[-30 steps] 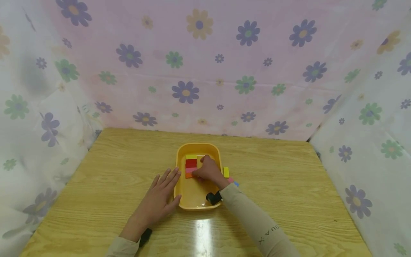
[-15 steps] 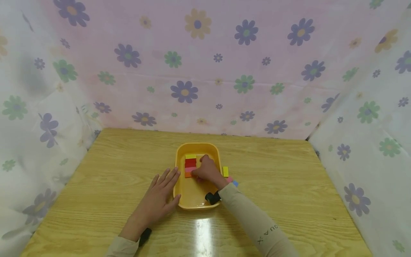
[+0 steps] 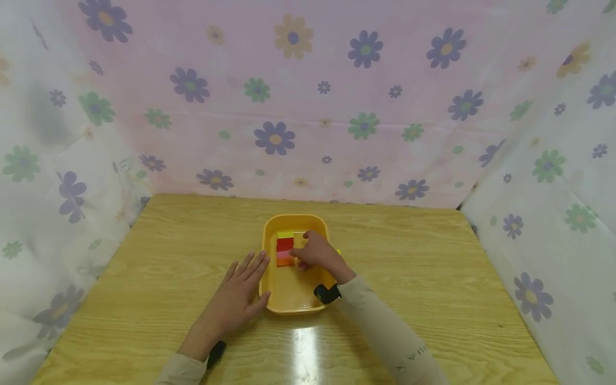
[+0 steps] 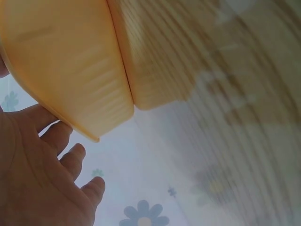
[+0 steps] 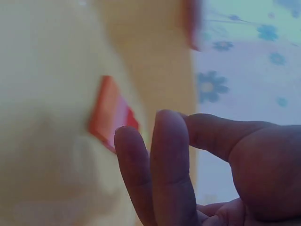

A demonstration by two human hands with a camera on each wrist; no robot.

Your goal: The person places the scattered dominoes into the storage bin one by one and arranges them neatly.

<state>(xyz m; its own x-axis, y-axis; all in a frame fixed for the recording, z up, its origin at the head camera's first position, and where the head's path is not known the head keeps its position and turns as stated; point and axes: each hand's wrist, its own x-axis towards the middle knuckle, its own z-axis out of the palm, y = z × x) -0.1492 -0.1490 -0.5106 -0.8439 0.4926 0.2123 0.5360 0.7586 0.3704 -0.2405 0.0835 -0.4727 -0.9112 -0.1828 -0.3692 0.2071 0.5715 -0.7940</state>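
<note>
A yellow plastic tray stands on the table. Inside it, a row of small blocks runs from yellow at the far end through red and pink to orange. My right hand is over the tray just right of the row, fingers bent loosely. In the right wrist view its thumb and fingers come close together, and no block shows between them. My left hand lies with straight fingers against the tray's left rim; the left wrist view shows its fingertips by the tray wall.
A yellow block peeks out beyond the tray's right side, mostly behind my right hand. In the right wrist view, a blurred reddish piece shows near the top. The wooden table is bordered by flowered cloth.
My right hand has shifted slightly right and away from the block row. Its wrist and sleeve now cover the pink and blue blocks beside the tray. My left hand stays put.
</note>
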